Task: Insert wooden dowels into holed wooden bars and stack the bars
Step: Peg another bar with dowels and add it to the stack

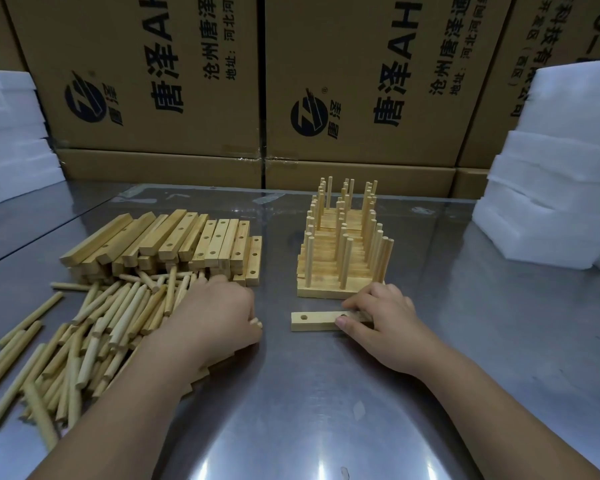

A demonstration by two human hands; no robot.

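A single holed wooden bar (pixel 314 320) lies flat on the metal table, with my right hand (pixel 381 317) gripping its right end between thumb and fingers. Just behind it stands the stack of finished bars (pixel 340 251) with dowels sticking upright from them. My left hand (pixel 219 313) rests on the edge of a loose heap of dowels (pixel 94 334) and is closed on dowels, whose ends (pixel 256 322) show at the fingertips. A pile of empty holed bars (pixel 174 244) lies behind the dowel heap.
Large printed cardboard boxes (pixel 201 81) wall off the back of the table. White foam blocks are stacked at the left (pixel 11 133) and right (pixel 561 168) edges. The steel tabletop (pixel 309 393) is bare between my forearms.
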